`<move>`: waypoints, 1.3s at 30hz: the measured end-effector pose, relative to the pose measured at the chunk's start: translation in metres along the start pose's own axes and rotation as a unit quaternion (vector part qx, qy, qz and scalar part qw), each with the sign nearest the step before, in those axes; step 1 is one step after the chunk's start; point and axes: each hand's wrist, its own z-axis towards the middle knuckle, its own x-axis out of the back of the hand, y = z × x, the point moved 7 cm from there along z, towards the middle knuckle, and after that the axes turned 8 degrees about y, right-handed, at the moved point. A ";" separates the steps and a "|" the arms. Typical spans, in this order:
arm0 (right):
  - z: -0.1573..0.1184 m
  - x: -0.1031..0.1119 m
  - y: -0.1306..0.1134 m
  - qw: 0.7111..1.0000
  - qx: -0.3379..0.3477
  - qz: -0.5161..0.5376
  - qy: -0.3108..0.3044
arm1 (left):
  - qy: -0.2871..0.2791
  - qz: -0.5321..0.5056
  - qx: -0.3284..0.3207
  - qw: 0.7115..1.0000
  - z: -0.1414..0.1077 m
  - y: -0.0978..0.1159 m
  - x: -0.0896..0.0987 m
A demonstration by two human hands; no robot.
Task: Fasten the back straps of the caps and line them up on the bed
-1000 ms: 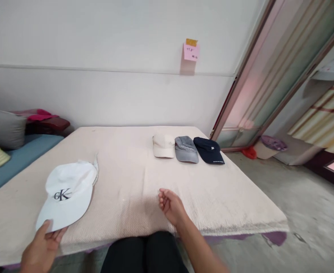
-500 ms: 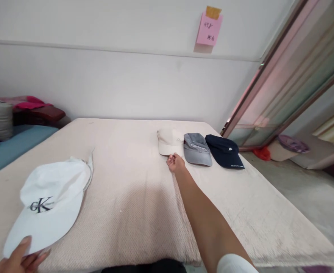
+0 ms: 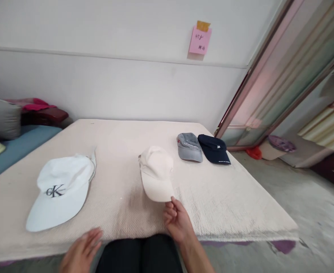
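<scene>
My right hand pinches the brim edge of a cream baseball cap near the middle of the cloth-covered table. Its brim points towards me. My left hand is at the table's front edge, holding nothing, fingers stretched out and slightly blurred. Beyond it on the left lies a white baseball cap with black "CK" lettering, its strap end sticking up at the back. Farther off to the right, a grey cap rests beside a navy cap, brims facing my side.
A pale textured cloth covers the table. Behind stands a white wall with a pink note taped on it. At the left is a blue seat with a grey cushion. A bin stands on the floor at the right.
The cream cap has come towards me and leftwards, away from the grey cap, in my right hand. My left hand has let go of the white cap's brim and moved right.
</scene>
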 end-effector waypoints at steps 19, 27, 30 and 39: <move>-0.089 0.008 0.045 0.992 -0.003 -0.129 -0.002 | -0.263 -0.144 -0.164 0.940 -0.138 0.135 -0.196; -0.097 -0.003 0.022 0.957 0.187 -0.220 0.040 | -0.268 0.066 -0.281 0.919 -0.178 0.109 -0.167; -0.130 -0.021 -0.012 0.893 0.348 -0.282 0.035 | -0.262 0.154 -0.338 0.891 -0.186 0.106 -0.156; -0.206 -0.107 -0.024 0.618 0.560 -0.532 -0.148 | -0.328 0.269 -0.332 0.842 -0.211 0.086 -0.154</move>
